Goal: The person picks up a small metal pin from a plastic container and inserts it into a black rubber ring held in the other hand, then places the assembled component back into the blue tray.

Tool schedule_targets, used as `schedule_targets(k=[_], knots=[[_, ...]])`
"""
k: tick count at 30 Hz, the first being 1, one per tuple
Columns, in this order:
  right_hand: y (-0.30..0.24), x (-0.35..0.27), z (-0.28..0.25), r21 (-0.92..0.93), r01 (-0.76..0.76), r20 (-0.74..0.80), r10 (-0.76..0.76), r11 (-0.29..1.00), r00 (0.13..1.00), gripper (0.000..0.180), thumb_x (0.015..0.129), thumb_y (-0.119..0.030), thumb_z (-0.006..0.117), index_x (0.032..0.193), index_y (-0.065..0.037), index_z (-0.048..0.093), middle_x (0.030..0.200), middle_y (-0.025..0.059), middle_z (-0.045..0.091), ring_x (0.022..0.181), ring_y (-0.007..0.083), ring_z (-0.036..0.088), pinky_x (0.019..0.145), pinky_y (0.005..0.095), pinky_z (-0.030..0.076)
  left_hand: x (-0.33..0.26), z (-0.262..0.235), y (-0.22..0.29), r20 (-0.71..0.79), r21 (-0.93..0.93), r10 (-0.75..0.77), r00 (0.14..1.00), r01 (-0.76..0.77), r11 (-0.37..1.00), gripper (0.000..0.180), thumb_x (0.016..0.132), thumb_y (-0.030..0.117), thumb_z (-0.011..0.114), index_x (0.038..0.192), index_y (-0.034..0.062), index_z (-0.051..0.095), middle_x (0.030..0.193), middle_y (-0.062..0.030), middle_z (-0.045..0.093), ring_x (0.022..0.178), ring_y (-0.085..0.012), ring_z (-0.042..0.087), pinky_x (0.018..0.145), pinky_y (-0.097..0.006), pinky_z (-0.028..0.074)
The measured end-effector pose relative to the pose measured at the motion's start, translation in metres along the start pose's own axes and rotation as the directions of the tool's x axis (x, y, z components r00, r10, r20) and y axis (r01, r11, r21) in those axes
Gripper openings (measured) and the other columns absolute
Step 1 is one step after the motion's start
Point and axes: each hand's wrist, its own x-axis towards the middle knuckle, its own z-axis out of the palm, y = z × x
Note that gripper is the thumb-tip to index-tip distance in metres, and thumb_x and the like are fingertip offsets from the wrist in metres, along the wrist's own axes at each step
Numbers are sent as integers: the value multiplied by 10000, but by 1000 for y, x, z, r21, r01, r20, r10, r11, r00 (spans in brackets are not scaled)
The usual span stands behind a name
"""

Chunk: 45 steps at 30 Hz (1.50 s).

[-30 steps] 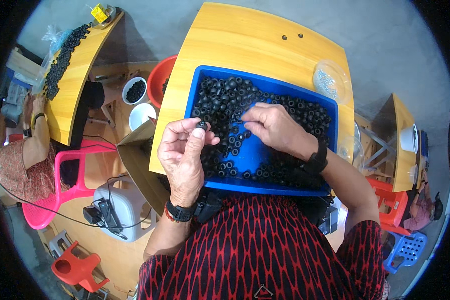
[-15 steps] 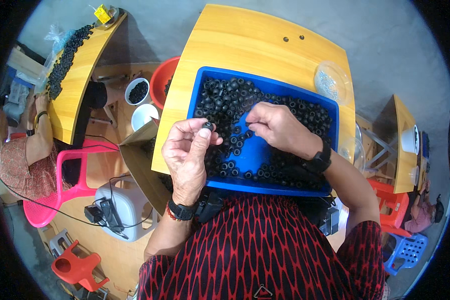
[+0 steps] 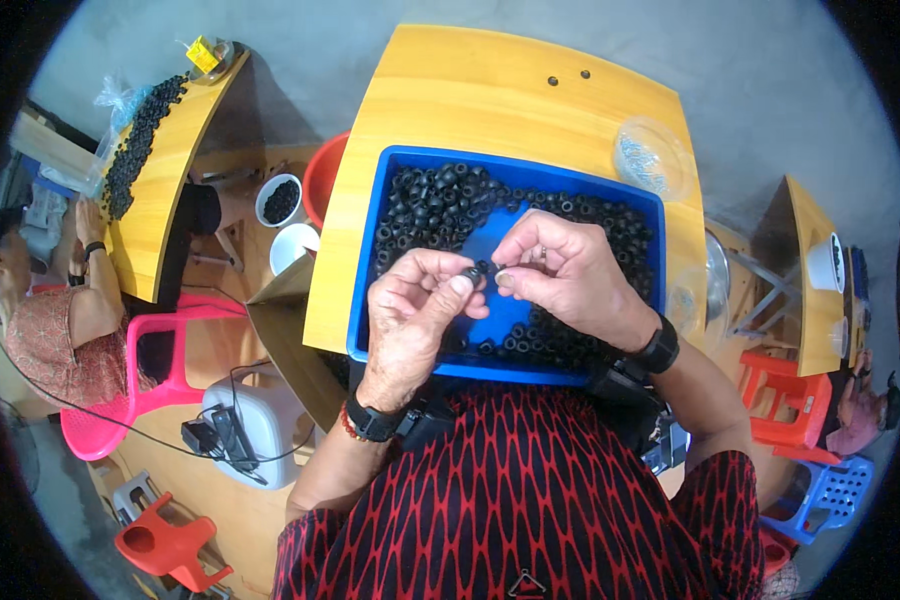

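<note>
Over the blue tray (image 3: 485, 240) my two hands have come close together. My left hand (image 3: 407, 312) pinches a small black ring-shaped piece (image 3: 473, 274) between thumb and fingertips. Facing it, my right hand (image 3: 575, 282) has thumb and forefinger closed on a tiny dark thing, too small to name. That tiny thing is near or touching the black piece; I cannot tell which. Many similar black pieces (image 3: 435, 205) with round holes lie loose in the tray, partly hidden by my hands.
On the wooden table (image 3: 470, 85) stands a clear round container (image 3: 642, 160) of small silvery things. Two dark pieces (image 3: 569, 78) lie farther back. At left are white buckets (image 3: 279, 200), a red basin (image 3: 322, 180), a cardboard box (image 3: 288, 310), and another person (image 3: 65, 320) at a second table.
My left hand moved right with the black piece, and my right hand came up from the tray to meet it. The seated person at left moved slightly.
</note>
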Motion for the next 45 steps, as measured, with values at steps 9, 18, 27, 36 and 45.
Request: schedule_targets(k=[9,18,27,36,45], knots=[[3,-6,-5,0,63,-60,-63,998,996,80,856,19,685,930,9,659,830,42,658,732,68,632,620,224,507,1,14,-10,5,-68,-52,999,53,996,152,952,60,623,1076,-27,606,953,-132,688,824,-183,689,741,-331,611],[7,-2,-7,-112,113,-53,-119,987,991,92,824,21,710,914,9,694,848,66,663,710,100,620,621,242,500,4,14,-12,-5,-45,-75,997,74,996,140,948,36,618,1076,-20,605,948,-129,686,776,-173,682,732,-325,608],[13,2,-6,-202,194,-22,-202,960,979,85,805,15,700,888,3,716,806,97,672,735,187,668,643,289,526,5,12,-13,-16,-36,-112,994,112,993,141,949,27,618,1076,-33,599,946,-131,685,770,-162,678,715,-315,610],[18,2,-5,-294,240,38,-240,925,970,123,779,24,678,890,2,726,780,96,662,699,190,654,611,299,519,4,11,-17,-47,-27,-128,991,126,992,100,938,-36,600,1037,-33,610,957,-146,687,789,-187,702,706,-331,629],[24,4,-3,-169,165,35,-161,972,986,110,806,35,656,881,5,730,758,80,644,701,169,639,615,297,519,6,9,-18,-52,-38,-170,984,168,985,97,936,-27,607,1032,-40,612,988,-168,690,854,-230,717,738,-337,630]])
